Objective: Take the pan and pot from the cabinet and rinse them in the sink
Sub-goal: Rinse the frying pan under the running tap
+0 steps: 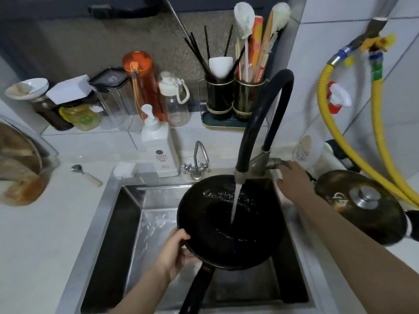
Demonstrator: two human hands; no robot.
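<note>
Pan (229,223), centre of the frame: black inside, black handle. Sink (113,223), lower centre: grey steel. Tap hose (267,105), right of centre: black, grey metal spout. Lid (356,205), right edge: dark brownish, silver knob. Gas hoses (322,105), upper right: yellow, with blue and green bands. Bottle (141,82), upper left of centre: orange. Soap dispenser (158,146), centre: white. Utensil holders (233,98), upper centre: black with gold rims. Counter (45,234), lower left: white.

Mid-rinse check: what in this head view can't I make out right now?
- Pot: only its lid shows; the right arm and frame edge hide the body.
- Pan underside: hidden.
- Pan handle: its end is cut off by the bottom edge.
- Right hand grip on the tap lever: blurred.
- Soap bottle label: too small.
</note>
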